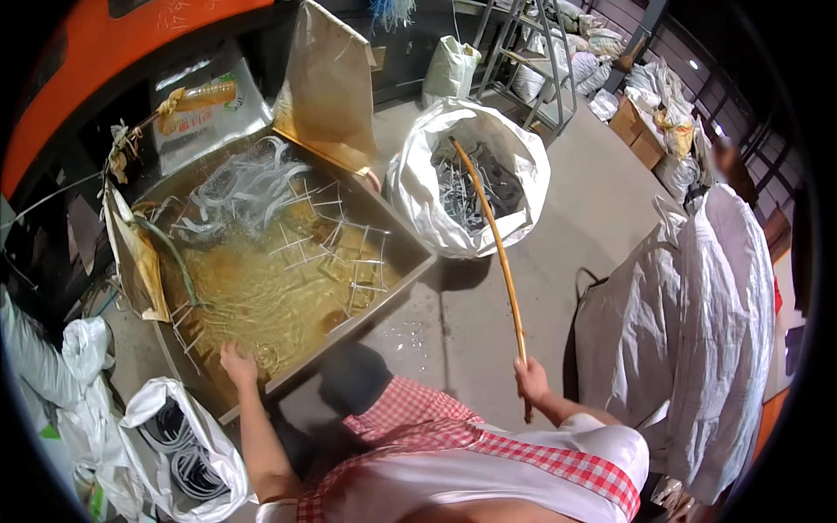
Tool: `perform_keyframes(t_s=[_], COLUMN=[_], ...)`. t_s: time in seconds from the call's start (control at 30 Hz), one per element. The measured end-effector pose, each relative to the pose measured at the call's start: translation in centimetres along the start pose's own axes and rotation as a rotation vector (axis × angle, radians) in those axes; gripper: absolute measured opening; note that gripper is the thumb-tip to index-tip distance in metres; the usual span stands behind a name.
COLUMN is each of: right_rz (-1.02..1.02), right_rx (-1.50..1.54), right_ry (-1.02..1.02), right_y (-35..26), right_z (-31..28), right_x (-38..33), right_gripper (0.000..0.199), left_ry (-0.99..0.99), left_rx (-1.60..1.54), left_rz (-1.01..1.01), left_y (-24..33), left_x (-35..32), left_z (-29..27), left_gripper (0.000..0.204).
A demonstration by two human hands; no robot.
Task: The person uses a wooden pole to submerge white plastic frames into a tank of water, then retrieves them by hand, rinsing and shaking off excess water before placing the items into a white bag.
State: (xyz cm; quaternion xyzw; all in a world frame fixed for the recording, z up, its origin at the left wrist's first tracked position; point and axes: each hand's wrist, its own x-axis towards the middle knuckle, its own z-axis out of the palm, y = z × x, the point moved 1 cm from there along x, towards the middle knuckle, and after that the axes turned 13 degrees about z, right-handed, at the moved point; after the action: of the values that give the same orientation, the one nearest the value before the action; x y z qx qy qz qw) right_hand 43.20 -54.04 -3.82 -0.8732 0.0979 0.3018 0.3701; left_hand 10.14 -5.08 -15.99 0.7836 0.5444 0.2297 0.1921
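Note:
My right hand (530, 381) is wrapped round the lower part of a long wooden stick (495, 231). Its far end reaches over the mouth of a white woven sack (408, 187) holding dark grey and pale plastic scraps (466, 187). At the near left of a metal water tank (366, 315), my left hand (237, 363) hangs over the yellowish water, fingers apart and with nothing seen in them. Pale frame-like plastic pieces (340, 244) stick out of the water on the right. Clear whitish strips (235, 192) lie under splashing water at the back.
An orange machine (113, 57) stands behind the tank. A sack of coiled grey strips (187, 453) is at the lower left. Large white sacks (671, 331) stand to my right. A stepladder (545, 78), cardboard boxes (636, 131) and piled sacks are farther back, near a blurred person (735, 170).

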Motion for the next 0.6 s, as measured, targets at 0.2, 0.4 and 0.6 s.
perform_keyframes(t_s=[0.2,0.4,0.6], right_rz=[-0.333,-0.389,-0.709], right_rx=[-0.305,0.165,0.415], right_ry=[0.419,0.243,0.011], right_y=[12.7,10.5,-4.7], right_z=[-6.6,-3.8,-2.7], right_x=[-1.1,-6.2,-3.1], right_gripper=[0.033,0.017,0.050], left_ry=[0.026,0.057,-0.002], left_rx=[0.008,-0.101,-0.328], left_rz=[-0.023,-0.173,-0.281], left_y=[-2.8,-4.3,-4.6], left_x=[-1.3,-0.6,-0.9], left_z=[-0.4,1.8,1.7], left_gripper=[0.039,0.037,0.038])
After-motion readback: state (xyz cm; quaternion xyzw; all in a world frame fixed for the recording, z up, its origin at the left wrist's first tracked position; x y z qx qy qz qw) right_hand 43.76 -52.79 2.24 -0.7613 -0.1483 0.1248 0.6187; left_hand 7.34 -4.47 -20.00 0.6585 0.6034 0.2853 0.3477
